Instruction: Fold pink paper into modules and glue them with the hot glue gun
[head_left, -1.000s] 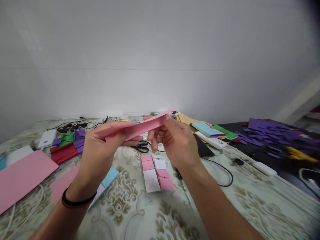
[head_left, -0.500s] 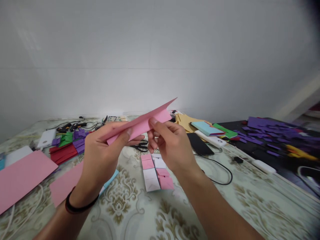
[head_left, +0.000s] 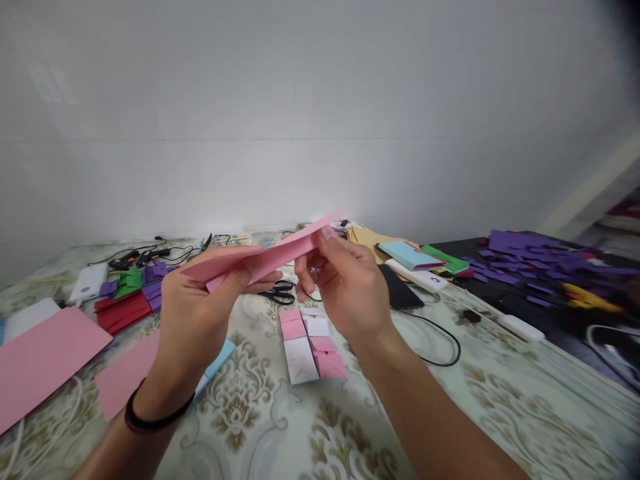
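A folded sheet of pink paper [head_left: 280,259] is held up over the table between both hands. My left hand [head_left: 200,307] is closed on its left end, thumb on the near side and fingers behind. Farther right, my right hand [head_left: 350,280] pinches the paper near its right end between thumb and fingers. Below the hands lies a folded piece with pink and white squares [head_left: 313,347]. Black scissors [head_left: 280,293] rest behind it, partly hidden by my left fingers.
Pink sheets [head_left: 47,367] lie at the left, near red folded paper [head_left: 123,312] and a white power bank [head_left: 89,283]. On the right are a black phone [head_left: 400,287], a light blue booklet [head_left: 410,255], a black cable [head_left: 445,333] and purple paper pieces [head_left: 530,257].
The pink paper's raised upper flap has come down and its right end sits lower. My right thumb has slid right along the paper toward that end.
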Available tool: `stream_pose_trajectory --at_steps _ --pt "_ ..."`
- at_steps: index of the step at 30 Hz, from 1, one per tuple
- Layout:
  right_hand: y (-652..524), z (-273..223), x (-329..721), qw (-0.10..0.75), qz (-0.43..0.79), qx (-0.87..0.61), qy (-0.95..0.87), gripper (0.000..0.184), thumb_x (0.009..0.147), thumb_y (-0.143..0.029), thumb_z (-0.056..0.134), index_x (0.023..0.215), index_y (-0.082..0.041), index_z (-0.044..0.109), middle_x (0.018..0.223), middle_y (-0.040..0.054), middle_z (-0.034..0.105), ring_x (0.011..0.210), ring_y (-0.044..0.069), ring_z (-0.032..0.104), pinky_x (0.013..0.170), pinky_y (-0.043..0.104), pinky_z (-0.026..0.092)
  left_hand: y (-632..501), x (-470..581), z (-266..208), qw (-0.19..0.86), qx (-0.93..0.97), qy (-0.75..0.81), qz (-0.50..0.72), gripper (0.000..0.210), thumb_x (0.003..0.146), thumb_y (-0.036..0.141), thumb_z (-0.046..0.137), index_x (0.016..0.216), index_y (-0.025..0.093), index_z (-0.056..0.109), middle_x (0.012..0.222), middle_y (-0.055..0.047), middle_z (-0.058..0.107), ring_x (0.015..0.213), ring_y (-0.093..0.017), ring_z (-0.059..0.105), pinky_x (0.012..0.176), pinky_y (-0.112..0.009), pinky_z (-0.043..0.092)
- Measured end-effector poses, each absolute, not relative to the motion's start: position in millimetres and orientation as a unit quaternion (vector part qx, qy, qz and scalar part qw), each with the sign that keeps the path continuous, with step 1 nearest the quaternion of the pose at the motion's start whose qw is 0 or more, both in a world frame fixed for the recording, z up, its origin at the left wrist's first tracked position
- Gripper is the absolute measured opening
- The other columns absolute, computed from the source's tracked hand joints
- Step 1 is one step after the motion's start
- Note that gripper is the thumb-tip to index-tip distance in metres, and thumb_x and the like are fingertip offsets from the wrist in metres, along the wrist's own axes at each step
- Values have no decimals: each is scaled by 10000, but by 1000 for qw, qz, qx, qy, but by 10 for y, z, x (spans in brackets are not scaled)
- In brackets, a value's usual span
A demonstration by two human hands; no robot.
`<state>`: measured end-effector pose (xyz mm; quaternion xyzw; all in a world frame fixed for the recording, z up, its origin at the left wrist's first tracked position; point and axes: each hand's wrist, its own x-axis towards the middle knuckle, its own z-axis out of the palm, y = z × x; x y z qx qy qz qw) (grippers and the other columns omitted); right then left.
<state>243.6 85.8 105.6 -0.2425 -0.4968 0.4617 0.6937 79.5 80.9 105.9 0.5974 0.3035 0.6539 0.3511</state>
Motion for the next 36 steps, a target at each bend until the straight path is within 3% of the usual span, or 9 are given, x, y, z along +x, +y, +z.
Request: stream_pose_trajectory --at_steps 6,11,16,19,25,32,36 --pt "864 1067 2439 695 469 -238 -491 432 860 -502 776 582 -182 696 562 -2 610 426 90 473 405 243 503 809 783 1052 350 602 295 655 140 889 132 746 910 212 859 929 -7 812 755 -194 825 757 -300 734" --pt "891 1022 2428 684 474 -258 -491 364 844 -439 826 605 -192 708 613 -10 642 449 97 531 418 247 543 782 797 1069 323 604 310 659 168 883 110 739 907 221 862 908 8 816 766 -190 824 725 -255 723" --pt "875 1000 2427 675 459 -285 -503 357 840 -374 847 561 -196 712 540 -13 623 431 95 538 454 246 542 773 790 1089 343 605 331 638 96 900 205 772 941 197 859 910 -19 841 808 -250 838 782 -332 729" --pt "867 1018 2447 680 445 -301 -498 361 835 -364 845 546 -194 713 517 -10 623 410 86 521 459 244 526 795 755 1094 379 625 321 602 157 925 259 767 1025 176 854 957 -55 854 867 -290 843 846 -397 724" --pt "878 1078 2473 695 456 -295 -472 353 758 -359 865 507 -179 695 540 -4 639 371 64 459 411 242 509 819 680 1126 404 665 277 563 210 958 255 747 1143 214 838 1121 -70 834 1002 -283 828 930 -384 704" --pt "908 1076 2473 699 457 -280 -473 371 782 -450 806 556 -172 709 573 24 651 399 88 472 407 273 538 852 630 1119 388 683 275 554 204 960 248 724 1122 247 848 1133 -68 834 1009 -282 820 911 -409 711" --pt "946 1040 2497 706 431 -279 -488 320 782 -332 730 506 -201 634 460 -21 537 382 98 470 411 274 526 867 577 1108 371 718 281 517 268 893 159 744 1086 301 863 1104 -49 847 1003 -265 813 906 -389 691"
